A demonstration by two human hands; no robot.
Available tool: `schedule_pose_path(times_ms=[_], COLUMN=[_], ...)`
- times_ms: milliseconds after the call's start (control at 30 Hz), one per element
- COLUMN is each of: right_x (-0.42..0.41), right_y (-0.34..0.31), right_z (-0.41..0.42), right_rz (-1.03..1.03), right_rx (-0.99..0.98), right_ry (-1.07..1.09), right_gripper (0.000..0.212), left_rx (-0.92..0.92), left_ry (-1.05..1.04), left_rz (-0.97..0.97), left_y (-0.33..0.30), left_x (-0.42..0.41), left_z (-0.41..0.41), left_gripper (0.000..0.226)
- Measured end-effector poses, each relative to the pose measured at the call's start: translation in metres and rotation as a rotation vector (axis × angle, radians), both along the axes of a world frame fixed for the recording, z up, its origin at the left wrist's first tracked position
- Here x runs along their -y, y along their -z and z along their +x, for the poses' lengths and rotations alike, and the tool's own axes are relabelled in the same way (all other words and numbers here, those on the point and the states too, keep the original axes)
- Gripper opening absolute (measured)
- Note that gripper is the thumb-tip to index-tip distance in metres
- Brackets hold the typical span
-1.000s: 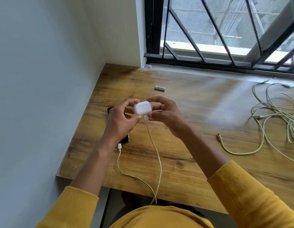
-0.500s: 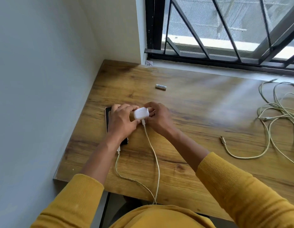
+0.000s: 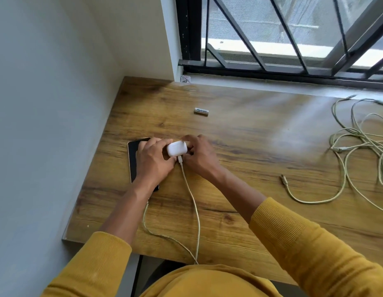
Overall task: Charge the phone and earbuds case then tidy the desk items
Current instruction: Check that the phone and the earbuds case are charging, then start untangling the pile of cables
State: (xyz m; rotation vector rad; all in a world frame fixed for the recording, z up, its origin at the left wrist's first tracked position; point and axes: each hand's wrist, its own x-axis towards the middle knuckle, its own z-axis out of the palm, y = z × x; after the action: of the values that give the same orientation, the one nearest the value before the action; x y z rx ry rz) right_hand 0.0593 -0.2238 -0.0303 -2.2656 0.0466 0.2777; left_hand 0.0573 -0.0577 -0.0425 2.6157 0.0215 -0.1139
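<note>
Down at the near edge of the wooden table (image 3: pixel 239 129), two pale charging cables come up from under the person's yellow top. One cable (image 3: pixel 193 202) runs up to the white earbuds case (image 3: pixel 176 148) and its plug sits in the near end of the case. The other cable (image 3: pixel 156 232) bends left toward the near end of the phone (image 3: pixel 133 157), but the left arm hides where it ends.

The left hand (image 3: pixel 153 161) rests over the dark phone, which lies flat by the left edge of the table. Its fingers (image 3: pixel 153 142) and thumb are curled onto the left side of the case. The right hand (image 3: pixel 200 156) is on the other side, and its fingers (image 3: pixel 191 139) are bent around the case too, with the thumb down by the plug. So the case sits low at the table between both hands, just beside the phone.

Off to the right lies a loose heap of pale cables (image 3: pixel 362 144), with one end (image 3: pixel 284 180) pointing toward the hands. Farther back, a small battery (image 3: pixel 201 111) lies on its side. Behind it all is a window with black bars (image 3: pixel 282 35).
</note>
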Motion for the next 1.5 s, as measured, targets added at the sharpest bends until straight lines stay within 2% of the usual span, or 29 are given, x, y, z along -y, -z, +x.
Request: schedule_pose_path(times_ms=[133, 300, 467, 633, 1200, 1367, 1500], right_x=[0.018, 0.054, 0.085, 0.114, 0.186, 0.191, 0.197], right_y=[-0.004, -0.013, -0.020, -0.027, -0.014, -0.007, 0.000], right_z=[-0.016, -0.045, -0.075, -0.104, -0.176, -0.190, -0.189], right_rz=[0.058, 0.048, 0.085, 0.103, 0.021, -0.073, -0.232], right_rx=[0.026, 0.083, 0.150, 0.192, 0.154, 0.104, 0.050], right_ry=[0.063, 0.186, 0.250, 0.285, 0.538, 0.606, 0.625], right_gripper=[0.047, 0.032, 0.022, 0.019, 0.019, 0.023, 0.032], left_rx=[0.062, 0.130, 0.031, 0.007, -0.137, -0.238, -0.283], left_ry=[-0.055, 0.003, 0.079, 0.150, 0.329, 0.384, 0.415], left_rz=[-0.005, -0.169, -0.359, -0.380, -0.484, -0.501, -0.495], left_y=[-0.004, -0.026, -0.040, -0.049, -0.047, -0.040, -0.032], left_x=[0.007, 0.035, 0.072, 0.103, 0.143, 0.151, 0.158], left_z=[-0.012, -0.045, -0.085, -0.111, -0.133, -0.133, -0.134], left_gripper=[0.051, 0.026, 0.022, 0.022, 0.022, 0.021, 0.021])
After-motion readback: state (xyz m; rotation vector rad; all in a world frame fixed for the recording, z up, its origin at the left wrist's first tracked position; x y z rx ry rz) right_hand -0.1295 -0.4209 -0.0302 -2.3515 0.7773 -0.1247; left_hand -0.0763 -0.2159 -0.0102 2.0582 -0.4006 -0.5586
